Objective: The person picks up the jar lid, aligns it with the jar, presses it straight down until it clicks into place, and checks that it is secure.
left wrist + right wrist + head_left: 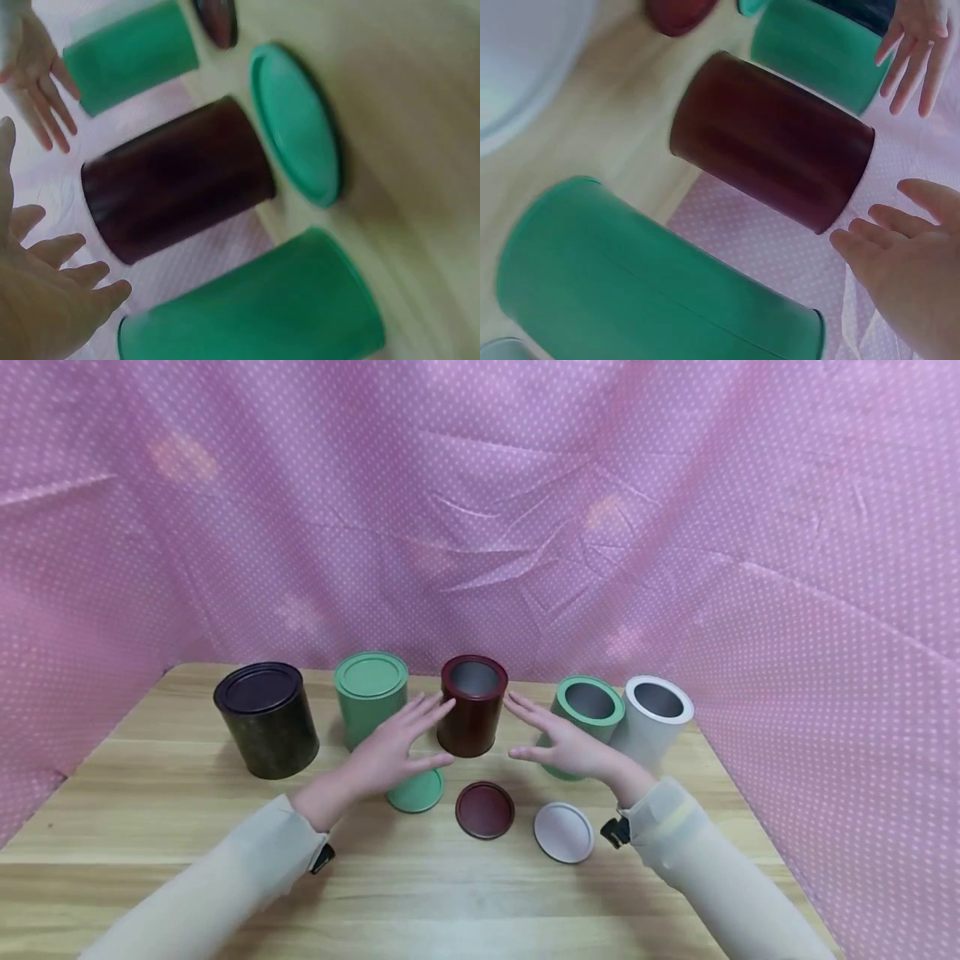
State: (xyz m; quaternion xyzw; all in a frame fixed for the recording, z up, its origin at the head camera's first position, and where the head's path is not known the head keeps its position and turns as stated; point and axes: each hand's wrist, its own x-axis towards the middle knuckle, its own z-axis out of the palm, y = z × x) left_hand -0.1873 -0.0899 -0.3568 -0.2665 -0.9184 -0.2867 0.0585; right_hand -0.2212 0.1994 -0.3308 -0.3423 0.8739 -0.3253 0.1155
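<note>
A dark red can (471, 714) with an open top stands upright between my two hands. My left hand (393, 743), fingers spread, is raised on its left side, overlapping the lidded green can (367, 693) in the head view. On the other side my right hand (566, 745) hovers with straight fingers, overlapping the open-topped green can (600, 703). Both palms face inward toward the red can (772, 142), and neither hand holds anything. In front on the table lie a green lid (416, 792), a dark red lid (484, 811) and a white lid (563, 832).
At the left stands a black can (276, 727) with its lid on. An open-topped white can (651, 722) is at the far right, beside the green one. The wooden table (420, 902) is bordered by a pink dotted curtain (480, 527) at the back and sides.
</note>
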